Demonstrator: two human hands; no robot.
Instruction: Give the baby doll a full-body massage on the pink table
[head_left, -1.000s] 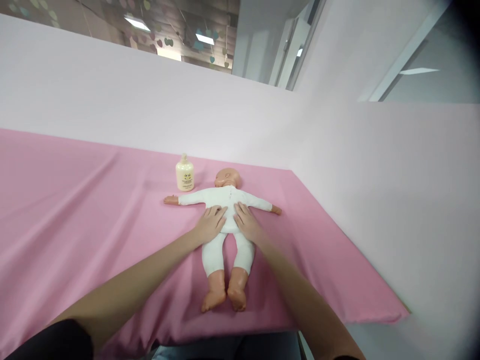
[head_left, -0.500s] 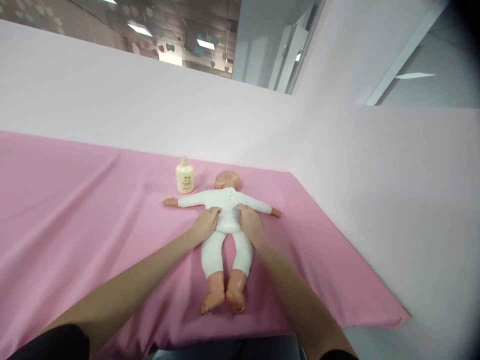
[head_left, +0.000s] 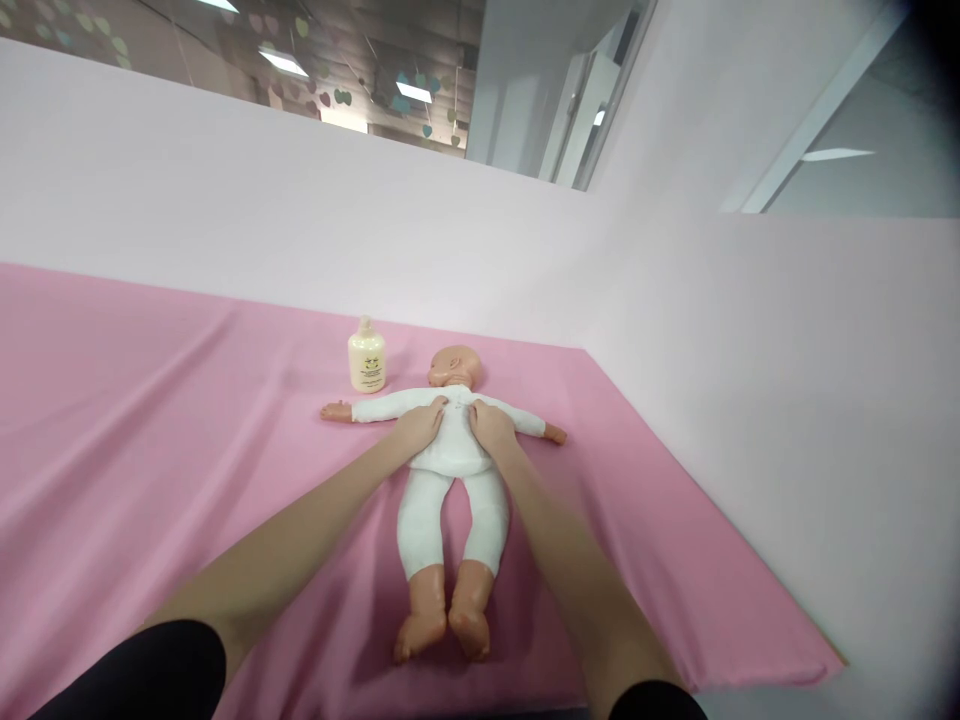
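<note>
A baby doll (head_left: 454,455) in a white long-sleeved top and white trousers lies on its back with its arms stretched out. Its head is turned to the left, and its bare feet point toward me. My left hand (head_left: 420,428) lies against the left side of its chest, fingers bent over the front of the top. On the other side of the chest rests my right hand (head_left: 493,425), fingertips toward the middle. Both hands touch the doll without closing round it; their outer fingers are partly hidden. Beyond the doll's left-pointing arm stands a cream-coloured bottle (head_left: 367,360) with dark print.
A pink cloth (head_left: 225,420) with folds covers the table, whose edge slants down at the right. White walls (head_left: 300,200) border it at the back and right. Above are windows, with ceiling lights and hanging heart shapes visible behind the left one.
Both hands have slid up the doll's torso from the waist sides to the chest and closer together. The view has shifted slightly. The bottle keeps its place on the cloth.
</note>
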